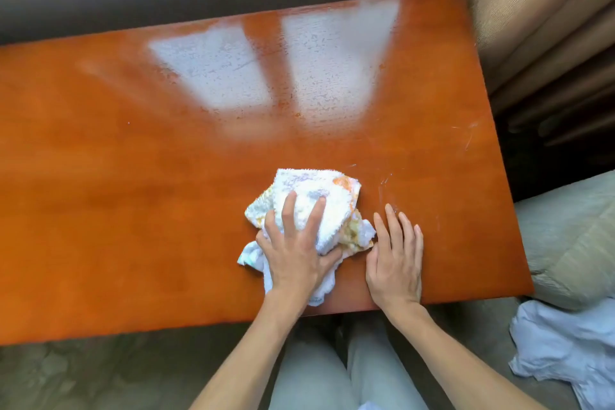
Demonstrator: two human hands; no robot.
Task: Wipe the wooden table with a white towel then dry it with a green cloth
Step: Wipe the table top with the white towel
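Lying bunched, white towel (309, 181), near-left to far-right

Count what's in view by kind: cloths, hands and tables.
Cloths: 2, a white patterned terry towel and a crumpled pale cloth
Hands: 2, left hand and right hand
Tables: 1, an orange-brown wooden table
Total: 5

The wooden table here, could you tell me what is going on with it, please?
A person seated at the wooden table presses a white towel flat against its near right part with the left hand, apparently wiping. The right hand rests flat on the bare wood just beside the towel. A pale crumpled cloth lies off the table to the right; the drying step has not begun.
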